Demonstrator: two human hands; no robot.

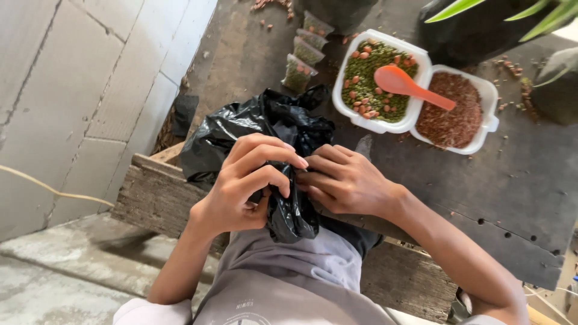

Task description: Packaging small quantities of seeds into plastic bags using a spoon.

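Note:
A crumpled black plastic bag (253, 129) lies at the near edge of a dark wooden table (518, 198), one end hanging toward my lap. My left hand (244, 186) is closed around the bag's gathered part. My right hand (343, 180) pinches the same black plastic right beside it, fingertips of both hands almost touching. What the bag holds is hidden.
Beyond the bag stand a white tray of green beans and peanuts (376, 75) with an orange spoon (409, 84) across it, and a white tray of reddish-brown grain (454, 108). Several small filled clear packets (304, 57) lie farther back. A grey block wall (84, 78) is left; green leaves (524, 12) top right.

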